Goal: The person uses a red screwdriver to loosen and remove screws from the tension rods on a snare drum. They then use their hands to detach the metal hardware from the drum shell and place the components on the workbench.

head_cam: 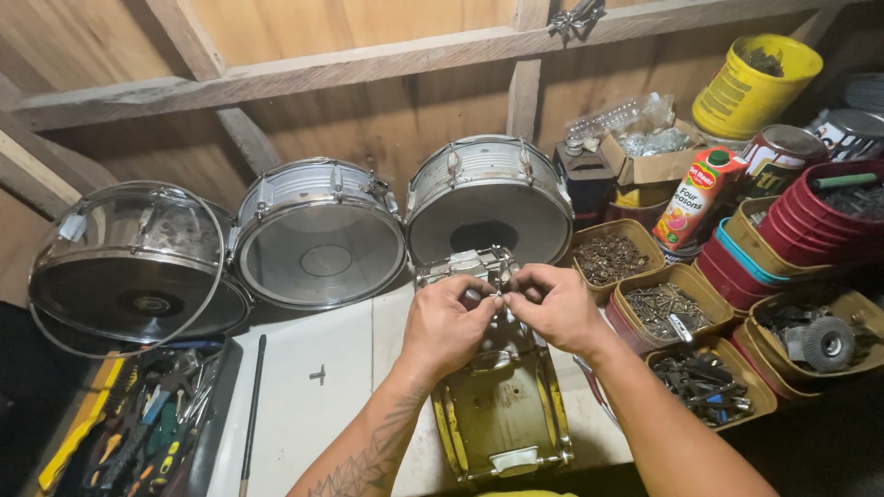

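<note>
Left hand (448,324) and right hand (552,306) meet over the top edge of a yellow drum (502,410) lying on its side on the white tabletop (304,405). Both sets of fingers are closed, pinching a small metal part (502,296) between them; too small to tell what kind. Just behind the hands, a chrome drum fitting (465,265) touches the drum's far rim.

Three snare drums lean against the wooden wall (368,110): a clear-headed one (129,262) at far left, a silver one (320,232) in the middle, another silver one (488,198) right behind the hands.

On the tabletop left of the hands lies a small cross-shaped key (319,374) and a long dark rod (251,414). Further left, a tray of hand tools (152,423).

Right side: tan tubs with screws and hardware (665,308), one with dark bits (610,256), one with black parts (709,385), one holding a grinding wheel (827,342). Stacked red tubs (810,225), a juice carton (698,198), a yellow bucket (753,83) and a cardboard box (649,152) stand behind.
</note>
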